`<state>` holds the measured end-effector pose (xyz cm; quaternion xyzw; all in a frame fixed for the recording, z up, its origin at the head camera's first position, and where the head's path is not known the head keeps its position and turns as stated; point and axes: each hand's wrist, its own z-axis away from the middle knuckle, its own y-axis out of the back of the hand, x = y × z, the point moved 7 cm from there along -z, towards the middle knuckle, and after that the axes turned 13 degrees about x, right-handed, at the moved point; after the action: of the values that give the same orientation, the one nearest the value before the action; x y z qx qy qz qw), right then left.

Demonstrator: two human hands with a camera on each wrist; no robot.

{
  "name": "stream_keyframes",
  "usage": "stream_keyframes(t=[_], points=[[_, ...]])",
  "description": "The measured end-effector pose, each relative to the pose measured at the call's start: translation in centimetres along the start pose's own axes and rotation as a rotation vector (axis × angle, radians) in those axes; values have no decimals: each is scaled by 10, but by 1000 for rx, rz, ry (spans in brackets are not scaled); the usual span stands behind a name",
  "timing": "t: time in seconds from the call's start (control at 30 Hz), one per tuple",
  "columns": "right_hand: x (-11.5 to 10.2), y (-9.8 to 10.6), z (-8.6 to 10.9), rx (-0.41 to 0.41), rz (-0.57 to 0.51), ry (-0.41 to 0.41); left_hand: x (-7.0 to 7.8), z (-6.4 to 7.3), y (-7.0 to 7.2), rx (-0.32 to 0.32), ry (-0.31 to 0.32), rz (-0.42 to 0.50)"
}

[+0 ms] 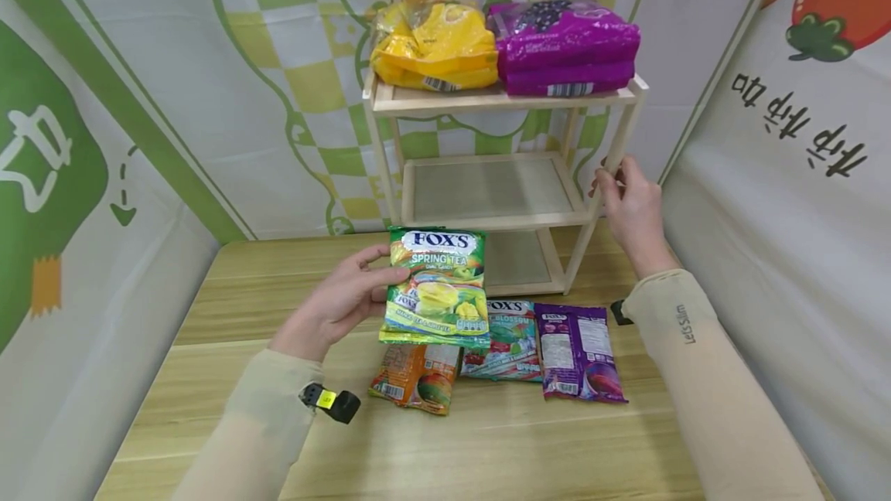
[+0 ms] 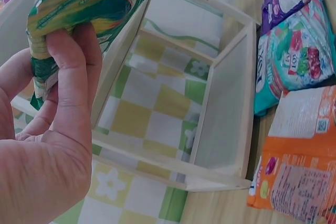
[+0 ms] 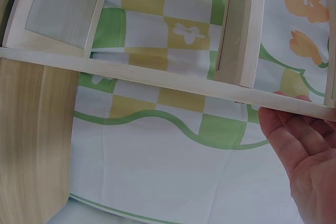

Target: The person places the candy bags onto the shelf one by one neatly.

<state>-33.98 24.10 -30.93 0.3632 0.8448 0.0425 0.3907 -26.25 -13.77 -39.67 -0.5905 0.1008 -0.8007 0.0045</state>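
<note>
At the left of the head view, a fabric wall [image 1: 83, 377] with a green print borders the wood-grain worktop [image 1: 209, 346]. Left of centre, the left hand [image 1: 343, 296] pinches the Fox's Spring Tea candy bag [image 1: 435, 277] by its left edge, thumb on the printed front, the other fingers partly hidden behind it. The bag therefore lies mostly to the right of the fingers, front facing the camera, raised before the lower left part of the wooden three-tier rack [image 1: 490, 219]. In the left wrist view it fills the upper left, the fingers closed on its gathered edge with little gap between them.

Just below it in the head view, an orange candy bag [image 1: 418, 381] lies on the worktop, its top overlapped by the raised bag. Above, at upper centre, a yellow bag [image 1: 438, 49] sits on the rack's top tier. Next come a teal Fox's Blossom bag [image 1: 503, 342], then a purple Fox's bag [image 1: 581, 354], both flat on the worktop. A magenta-purple bag [image 1: 567, 52] sits beside the yellow one.

Right of centre, the right hand [image 1: 633, 211] grips the rack's right front post [image 1: 623, 118], fingers curled around it, well apart from the Spring Tea bag.
</note>
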Motion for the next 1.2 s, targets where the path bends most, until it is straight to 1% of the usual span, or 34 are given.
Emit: stream_keyframes(t=[0.43, 0.67, 0.83, 1.03, 1.2], points=[[0, 1, 0, 4, -10, -1, 1, -11, -11, 44, 0, 113], [0, 1, 1, -13, -3, -17, 0, -15, -15, 67, -3, 136], [-3, 1, 1, -12, 1, -11, -1, -17, -18, 74, -4, 166], [-3, 1, 1, -9, 10, -2, -3, -20, -20, 100, 0, 165], [-2, 0, 1, -12, 21, -3, -4, -23, -20, 113, 7, 189]])
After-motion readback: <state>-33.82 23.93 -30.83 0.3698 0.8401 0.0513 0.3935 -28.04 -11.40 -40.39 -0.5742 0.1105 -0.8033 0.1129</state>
